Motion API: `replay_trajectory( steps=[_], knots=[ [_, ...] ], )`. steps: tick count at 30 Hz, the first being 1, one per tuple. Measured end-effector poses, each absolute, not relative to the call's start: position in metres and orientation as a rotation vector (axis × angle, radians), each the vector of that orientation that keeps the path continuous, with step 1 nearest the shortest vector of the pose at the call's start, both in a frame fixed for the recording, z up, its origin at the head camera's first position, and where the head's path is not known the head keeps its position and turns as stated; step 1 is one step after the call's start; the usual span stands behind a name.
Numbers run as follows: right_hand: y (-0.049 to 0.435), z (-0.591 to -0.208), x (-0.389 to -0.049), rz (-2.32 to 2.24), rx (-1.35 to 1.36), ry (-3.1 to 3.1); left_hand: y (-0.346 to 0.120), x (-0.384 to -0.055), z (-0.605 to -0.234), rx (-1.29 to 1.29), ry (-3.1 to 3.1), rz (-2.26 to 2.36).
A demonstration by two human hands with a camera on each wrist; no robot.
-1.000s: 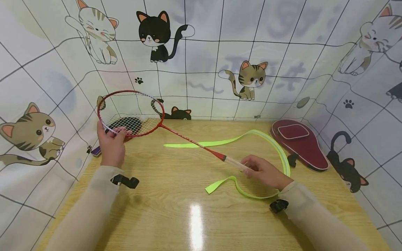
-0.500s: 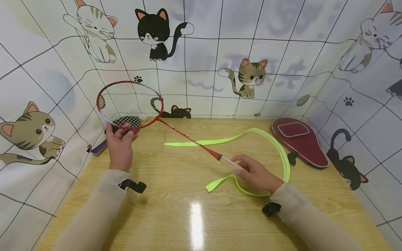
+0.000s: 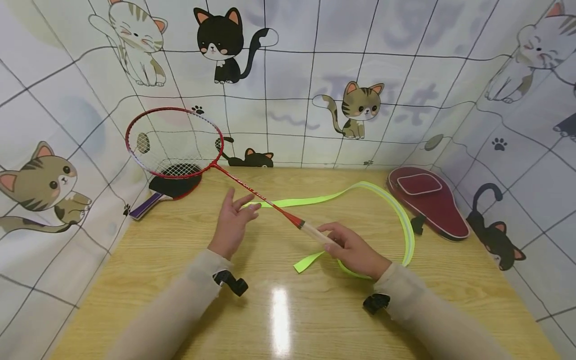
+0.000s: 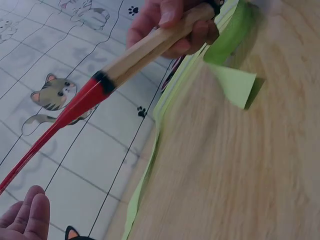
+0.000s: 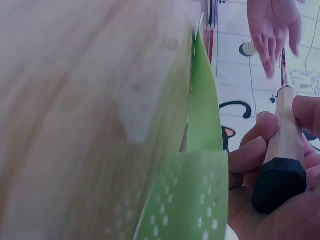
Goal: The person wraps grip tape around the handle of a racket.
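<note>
A red badminton racket (image 3: 294,219) is held up above the table, its strung head toward the back left. My right hand (image 3: 357,250) grips its bare wooden handle (image 4: 155,47), fingers and thumb wrapped round it. The handle's black end cap (image 5: 280,182) shows in the right wrist view. Beside the shaft my left hand (image 3: 231,227) is raised with fingers spread, holding nothing. Whether it touches the shaft cannot be told. A neon-yellow strip (image 3: 408,235) with a grey centre line lies curved on the table, partly beneath the right hand and racket.
A black table tennis bat (image 3: 173,186) with a purple handle lies at the back left, partly behind the racket's strings. At the back right is a dark red bat-shaped case (image 3: 434,205). Cat-printed wall sheets enclose the wooden table (image 3: 189,240) on three sides.
My left hand has let go of the racket's head and moved right, toward the shaft. The right hand has shifted left with the racket, whose head is now higher and further left.
</note>
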State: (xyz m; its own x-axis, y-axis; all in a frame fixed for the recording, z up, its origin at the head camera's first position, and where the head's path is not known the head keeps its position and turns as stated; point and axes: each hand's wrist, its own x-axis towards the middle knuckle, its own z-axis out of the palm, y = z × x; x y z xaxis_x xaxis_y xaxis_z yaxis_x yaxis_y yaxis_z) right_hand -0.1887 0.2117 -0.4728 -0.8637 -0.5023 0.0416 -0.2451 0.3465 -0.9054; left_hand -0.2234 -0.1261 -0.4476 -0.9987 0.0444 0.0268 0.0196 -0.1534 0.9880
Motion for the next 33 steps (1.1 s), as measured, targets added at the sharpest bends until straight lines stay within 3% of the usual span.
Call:
replay_trajectory(
  steps=[13, 24, 33],
  knots=[
    [0.186, -0.463, -0.177, -1.517, -0.662, 2.372, -0.070, -0.210, -0.459, 0.158, 1.992, 2.384],
    [0.178, -0.469, -0.176, -1.475, -0.676, 2.347, -0.060, -0.205, -0.464, 0.074, 1.967, 2.419],
    [0.186, -0.447, -0.181, -1.243, -0.727, 2.475, -0.059, -0.203, -0.467, 0.062, 2.005, 2.434]
  ],
)
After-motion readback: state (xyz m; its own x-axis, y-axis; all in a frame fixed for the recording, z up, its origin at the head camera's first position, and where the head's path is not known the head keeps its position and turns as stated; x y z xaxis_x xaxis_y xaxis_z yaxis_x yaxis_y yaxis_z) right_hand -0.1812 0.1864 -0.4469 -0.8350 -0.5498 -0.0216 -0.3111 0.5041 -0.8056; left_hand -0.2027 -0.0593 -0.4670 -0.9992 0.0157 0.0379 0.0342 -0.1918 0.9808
